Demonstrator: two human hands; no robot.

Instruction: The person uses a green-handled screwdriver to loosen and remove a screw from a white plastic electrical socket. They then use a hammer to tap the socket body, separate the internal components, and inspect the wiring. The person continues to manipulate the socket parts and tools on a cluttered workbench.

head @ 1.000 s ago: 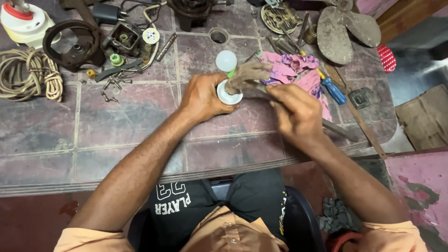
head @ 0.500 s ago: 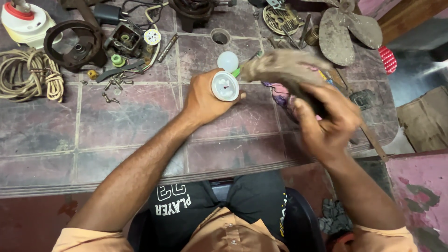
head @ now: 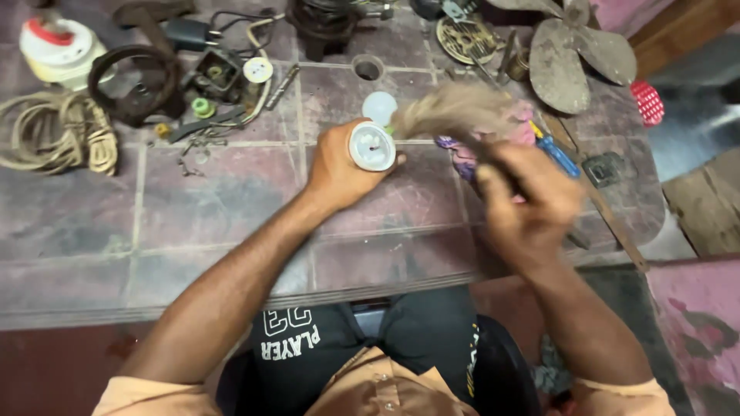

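From my seat I see the left hand (head: pixel 339 166) wrapped around a small white round part (head: pixel 371 145), its flat face turned up toward the camera, held just above the tiled worktop (head: pixel 231 223). The right hand (head: pixel 528 200) is closed around the handle of a brush (head: pixel 455 109); the bristles are blurred and sit just beside the white part, and I cannot tell if they touch it. The 2 hands are apart, each clamped on its own thing.

Behind the white part, a pale translucent dome (head: pixel 379 105) lies on the tiles, and a pink cloth (head: pixel 470 154) lies under the brush. A blue-handled screwdriver (head: pixel 556 152) rests near the right hand.

As for containers, I find 1 small round cup-like ring (head: pixel 368 68) farther back; its inside looks dark and I cannot tell what it holds. At the far left sit a coil of rope (head: pixel 58 139) and a white and red housing (head: pixel 54 50). A dusty fan blade (head: pixel 566 54) lies at the upper right.
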